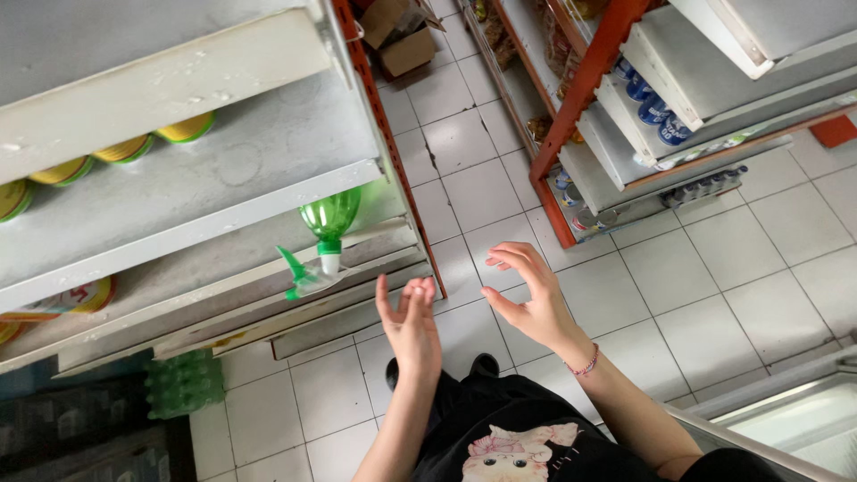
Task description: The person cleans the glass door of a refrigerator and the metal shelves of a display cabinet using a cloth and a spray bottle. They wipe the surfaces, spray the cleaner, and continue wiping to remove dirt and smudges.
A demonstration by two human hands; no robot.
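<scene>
Beside the grey shelf (223, 170), a green spray bottle (321, 241) is seen hanging by its trigger from the shelf edge. Both the left hand (411, 326) and right hand (527, 299) are held open and empty near it; nothing is gripped yet.

The floor (696, 268) is pale square tile with dark grout, a few tiles cracked. A grey metal shelf unit (178, 170) with an orange upright stands to the left of the hands, its boards scuffed and stained. Beyond the hands, across the aisle, a second orange-framed rack (616, 143) carries grey shelves. A cardboard box (402, 36) sits on the floor far ahead. A freezer lid (786, 415) shows low to the right. The light is even and soft.
</scene>
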